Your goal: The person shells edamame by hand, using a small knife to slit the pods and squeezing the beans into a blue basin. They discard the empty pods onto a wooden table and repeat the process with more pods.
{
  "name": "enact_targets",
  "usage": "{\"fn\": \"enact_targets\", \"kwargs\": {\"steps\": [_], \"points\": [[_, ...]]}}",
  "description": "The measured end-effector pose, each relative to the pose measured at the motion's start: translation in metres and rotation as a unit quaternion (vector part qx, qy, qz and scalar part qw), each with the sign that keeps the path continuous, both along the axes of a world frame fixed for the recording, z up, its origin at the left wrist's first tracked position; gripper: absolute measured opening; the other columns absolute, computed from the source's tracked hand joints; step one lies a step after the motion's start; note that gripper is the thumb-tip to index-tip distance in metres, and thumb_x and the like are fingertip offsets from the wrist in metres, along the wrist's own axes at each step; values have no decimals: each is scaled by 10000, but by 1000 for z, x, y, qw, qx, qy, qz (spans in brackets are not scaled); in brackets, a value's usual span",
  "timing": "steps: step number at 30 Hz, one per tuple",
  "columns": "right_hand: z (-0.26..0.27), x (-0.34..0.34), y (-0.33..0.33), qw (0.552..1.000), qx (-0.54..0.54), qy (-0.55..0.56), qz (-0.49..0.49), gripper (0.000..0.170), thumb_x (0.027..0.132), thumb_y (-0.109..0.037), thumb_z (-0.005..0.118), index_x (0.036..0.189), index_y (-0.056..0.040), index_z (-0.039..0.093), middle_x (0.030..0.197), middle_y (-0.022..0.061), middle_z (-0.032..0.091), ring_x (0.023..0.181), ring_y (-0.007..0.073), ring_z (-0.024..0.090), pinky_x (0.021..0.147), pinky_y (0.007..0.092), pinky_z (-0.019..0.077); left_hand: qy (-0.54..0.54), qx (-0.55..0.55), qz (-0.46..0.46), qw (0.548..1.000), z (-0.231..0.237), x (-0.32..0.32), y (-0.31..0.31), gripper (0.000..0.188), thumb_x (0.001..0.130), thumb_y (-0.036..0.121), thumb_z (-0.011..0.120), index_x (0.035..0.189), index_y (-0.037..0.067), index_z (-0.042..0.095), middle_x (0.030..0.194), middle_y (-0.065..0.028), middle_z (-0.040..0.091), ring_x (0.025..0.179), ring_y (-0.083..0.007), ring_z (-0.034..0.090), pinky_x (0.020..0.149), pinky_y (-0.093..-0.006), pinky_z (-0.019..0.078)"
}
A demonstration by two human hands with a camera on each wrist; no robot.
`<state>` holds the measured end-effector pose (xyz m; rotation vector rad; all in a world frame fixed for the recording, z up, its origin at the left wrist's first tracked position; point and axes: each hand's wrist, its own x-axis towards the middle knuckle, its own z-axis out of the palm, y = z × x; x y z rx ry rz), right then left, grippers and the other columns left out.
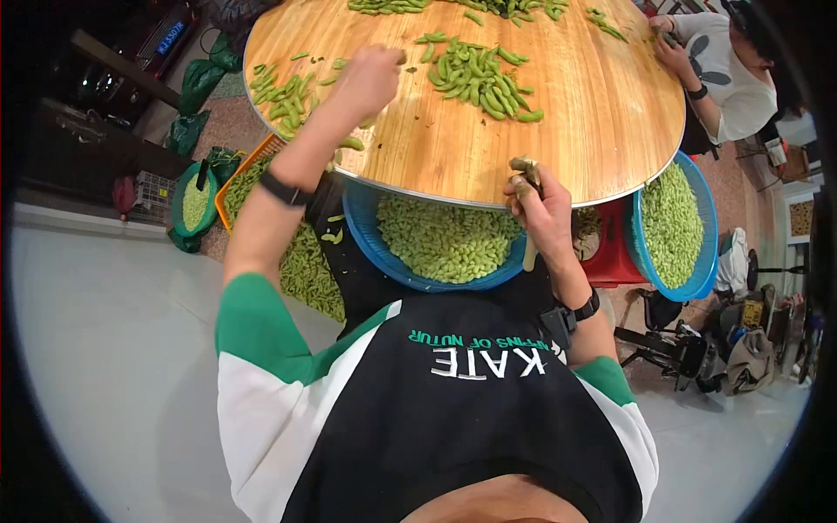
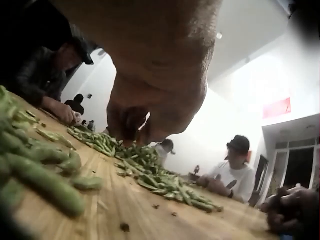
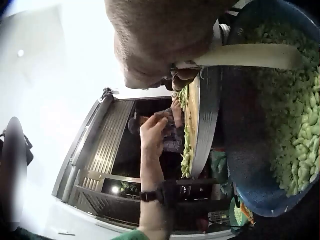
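My left hand [image 1: 370,80] is over the round wooden table [image 1: 602,113], between two heaps of green bean pods. Its fingers bend down, and I cannot tell whether anything is between them. To its right lies a large heap of pods [image 1: 479,78]; to its left is a smaller heap [image 1: 288,100]. At the table's near edge, my right hand [image 1: 542,209] grips a tool with a pale, flat handle [image 3: 250,55], which sticks out below the hand. The tool's other end is hidden. Dark coverings show on the thumb and fingertips of this hand.
Below the table edge stands a blue basin [image 1: 357,218] of shelled beans. Another blue basin [image 1: 711,253] of beans is at the right. An orange basket [image 1: 222,196] with pods stands at the left. Across the table sits another person [image 1: 728,78]. More pods [image 1: 388,6] lie farther back.
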<state>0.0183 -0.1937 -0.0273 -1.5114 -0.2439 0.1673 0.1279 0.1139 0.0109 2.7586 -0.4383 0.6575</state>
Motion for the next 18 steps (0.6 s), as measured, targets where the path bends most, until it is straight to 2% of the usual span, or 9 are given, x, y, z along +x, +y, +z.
{"fn": "enact_targets", "kwargs": {"steps": [2,5,6,9,11,12,14,16,18], "points": [[-1,-1,0,1000,-29,2,-5,240,942,-81,495,1161,3,545,813,46,602,566,41,504,428,160,348,103,-8,34,994,-2,46,-11,220,840,122,533,995,-4,626,917,-222,636,876,-402,601,802,-466,475],[4,-2,1,999,-34,14,-8,240,927,-71,499,1147,14,542,801,39,594,574,51,502,479,186,382,165,-67,90,980,-17,83,-21,214,816,134,559,947,-26,614,892,-250,634,867,-416,611,762,-485,474],[5,-2,1,999,-38,16,-10,238,921,-76,505,1135,23,539,796,33,588,582,61,503,525,209,413,164,-68,89,980,-21,88,-24,214,816,134,559,947,-26,614,892,-250,634,867,-416,611,762,-485,474],[6,-2,-3,999,-32,13,0,284,932,-96,480,1193,8,520,802,27,586,587,57,488,512,208,404,165,-66,96,979,-29,92,-27,216,792,144,589,914,-33,603,843,-259,629,862,-390,617,741,-469,474],[9,-3,-5,999,-16,27,8,305,940,-106,464,1222,2,509,812,26,585,588,56,482,504,208,401,109,-104,60,987,-28,81,-25,192,802,145,597,875,-32,584,776,-229,617,742,-338,614,678,-451,474],[9,-3,-7,999,3,37,12,320,951,-121,456,1246,-4,495,821,29,579,588,58,477,493,205,395,109,-101,59,987,-25,73,-25,192,802,145,597,875,-32,584,776,-229,617,742,-338,614,678,-451,474],[10,-2,-8,999,24,48,12,335,962,-137,447,1269,-10,482,830,32,574,588,60,472,482,201,389,89,-172,48,980,-13,51,-29,121,840,105,555,854,-13,582,754,-148,630,632,-210,590,567,-370,469],[12,-5,-5,991,96,75,46,340,978,-148,442,1291,-19,471,836,40,562,587,68,472,462,193,378,202,-411,-40,888,14,4,-53,62,863,66,555,861,10,581,749,-79,640,581,-104,564,484,-262,427],[20,-7,3,983,152,92,54,331,980,-143,437,1279,-5,467,847,57,558,576,72,461,451,191,374,288,-492,-91,817,24,-37,-75,43,869,50,591,902,25,586,728,-37,626,568,-47,540,458,-184,387]]}}
